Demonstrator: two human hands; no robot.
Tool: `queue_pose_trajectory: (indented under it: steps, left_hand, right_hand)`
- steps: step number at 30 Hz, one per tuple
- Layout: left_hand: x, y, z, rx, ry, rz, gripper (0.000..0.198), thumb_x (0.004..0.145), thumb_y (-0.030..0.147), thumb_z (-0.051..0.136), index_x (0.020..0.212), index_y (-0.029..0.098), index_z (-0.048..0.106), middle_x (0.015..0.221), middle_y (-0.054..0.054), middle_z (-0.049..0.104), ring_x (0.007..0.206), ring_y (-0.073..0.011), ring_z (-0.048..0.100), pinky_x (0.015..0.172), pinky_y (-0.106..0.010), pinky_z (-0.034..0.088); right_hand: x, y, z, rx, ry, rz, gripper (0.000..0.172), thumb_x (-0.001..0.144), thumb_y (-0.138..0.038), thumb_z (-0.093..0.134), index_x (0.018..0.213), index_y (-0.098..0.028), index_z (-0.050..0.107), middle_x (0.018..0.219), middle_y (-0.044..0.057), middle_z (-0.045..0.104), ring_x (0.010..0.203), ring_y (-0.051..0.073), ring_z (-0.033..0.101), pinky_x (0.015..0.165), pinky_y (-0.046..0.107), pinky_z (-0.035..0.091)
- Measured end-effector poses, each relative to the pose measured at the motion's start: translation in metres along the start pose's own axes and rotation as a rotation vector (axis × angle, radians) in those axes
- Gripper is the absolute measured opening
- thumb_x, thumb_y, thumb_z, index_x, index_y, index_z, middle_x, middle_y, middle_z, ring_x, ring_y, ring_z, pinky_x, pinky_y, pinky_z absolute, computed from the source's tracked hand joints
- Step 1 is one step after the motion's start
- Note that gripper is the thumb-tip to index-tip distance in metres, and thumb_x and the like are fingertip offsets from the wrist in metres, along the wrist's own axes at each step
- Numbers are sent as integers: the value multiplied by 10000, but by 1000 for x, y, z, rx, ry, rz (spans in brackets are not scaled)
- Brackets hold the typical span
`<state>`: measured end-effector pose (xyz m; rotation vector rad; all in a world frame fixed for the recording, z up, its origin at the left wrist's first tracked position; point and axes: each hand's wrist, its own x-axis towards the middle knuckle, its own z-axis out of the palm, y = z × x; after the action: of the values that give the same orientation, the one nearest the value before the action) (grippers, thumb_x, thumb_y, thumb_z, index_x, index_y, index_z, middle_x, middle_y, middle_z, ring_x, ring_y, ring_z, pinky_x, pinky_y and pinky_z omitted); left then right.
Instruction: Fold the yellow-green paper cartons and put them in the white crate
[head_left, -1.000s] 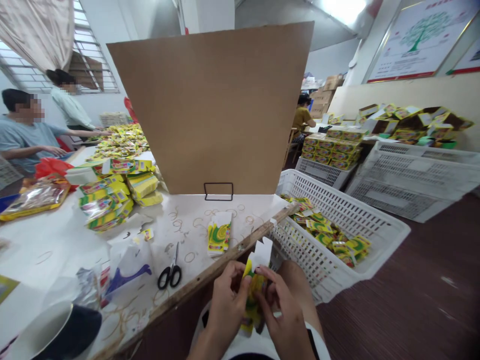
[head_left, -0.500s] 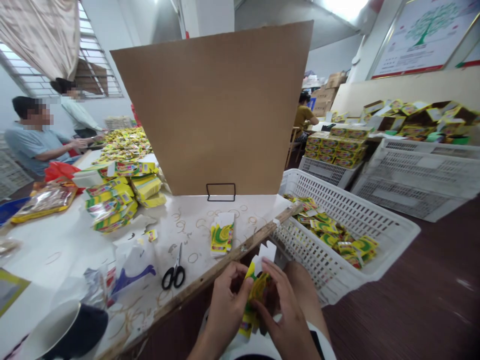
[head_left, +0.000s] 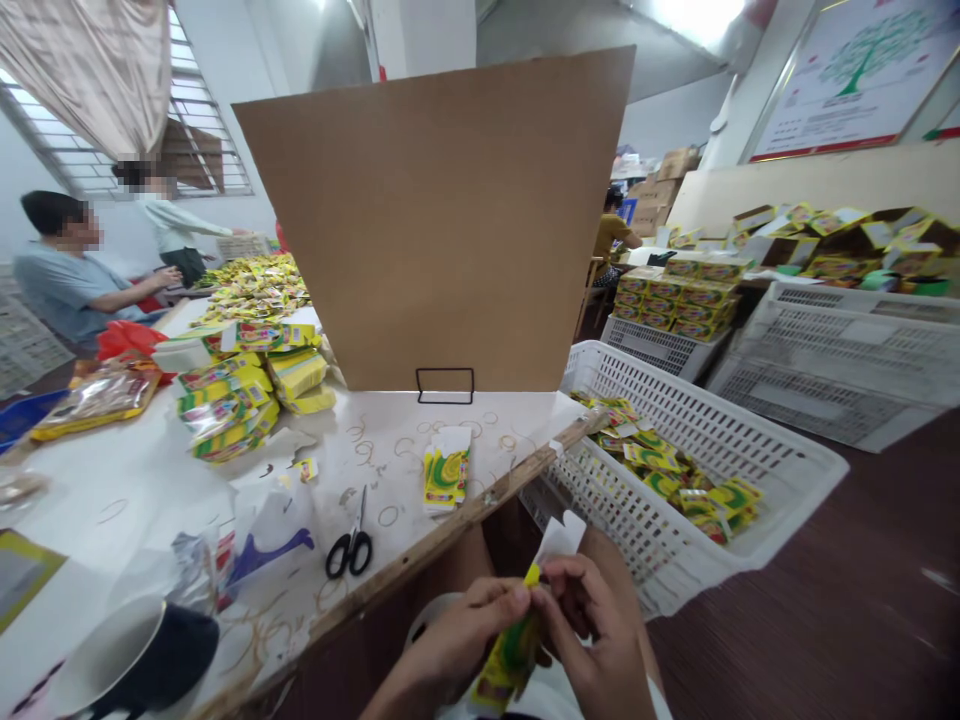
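Over my lap, a small yellow-green carton [head_left: 514, 645] tilts between my two hands, its white end flaps [head_left: 562, 537] standing up. My left hand [head_left: 472, 635] is closed on the carton's left side, thumb near the top edge. My right hand [head_left: 596, 630] pinches at the same top edge, just below the flaps, with fingers curled. On the table edge ahead lie flat cartons of the same print [head_left: 447, 470]. Black-handled scissors [head_left: 350, 550] rest to their left, among scattered rubber bands [head_left: 388, 516].
A white plastic basket [head_left: 720, 410] holding many cartons stands right of the table. Upright cardboard [head_left: 442, 240] blocks the view ahead. Bundled cartons [head_left: 225, 405] are stacked left; a dark mug [head_left: 142, 655] sits near left. Two people work at the far left, another sits beyond the cardboard.
Both hands have shifted slightly right and lower with the carton. My right hand has moved from the carton's side to its top edge, and the carton's open front is now turned away.
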<state>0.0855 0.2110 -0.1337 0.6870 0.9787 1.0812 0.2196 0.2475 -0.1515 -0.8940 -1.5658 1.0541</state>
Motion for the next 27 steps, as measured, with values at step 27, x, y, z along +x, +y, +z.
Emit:
queue_pose_trajectory:
  steps: [27]
  left_hand:
    - [-3,1,-8,341,64,401,635,870,237,552,1377,208,171,1106,-131,610,927,-193,613,849,-340,465]
  right_hand:
    - [11,18,-17,276,-138,157,482,828,-302,631,1249,-252,401,1062,103,636,895,221,658,718,325,570]
